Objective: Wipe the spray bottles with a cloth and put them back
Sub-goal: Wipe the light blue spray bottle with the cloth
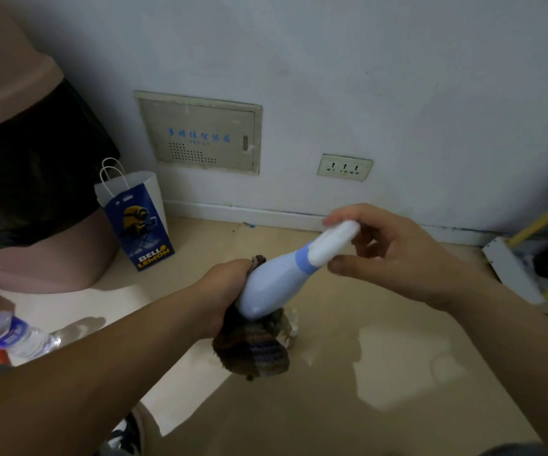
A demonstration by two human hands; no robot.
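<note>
The left hand (230, 291) is closing around a dark striped cloth (253, 347), pressing it against the base of the spray bottle (276, 281); the fingers are hidden behind cloth and bottle, so the grip is inferred from the bunched fabric. The right hand (394, 255) is pinching the bottle's white cap (332, 241) between thumb below and fingertips above, with the palm staying open behind it. The bottle is being held tilted in the air, base toward the left hand, cap up and to the right, above the tan floor (364, 406).

Step in hand, as judged: wiping the lower body. To do it well, the right hand should be steadying and rotating the bottle by the cap while the left is sliding the cloth from the base toward the blue collar (304, 260), so that every side gets covered. A cap-only pinch is a light hold; a firm wipe could twist the bottle loose.

Left of the bottle, a blue paper bag (138, 222) is standing against the wall beside a pink bin (26, 179). Further left and nearer the camera, a clear water bottle (9, 334) is lying on its side. Right of the bottle, a white and yellow rack (535, 258) is showing at the frame edge. Where the bottle goes back cannot be told.
</note>
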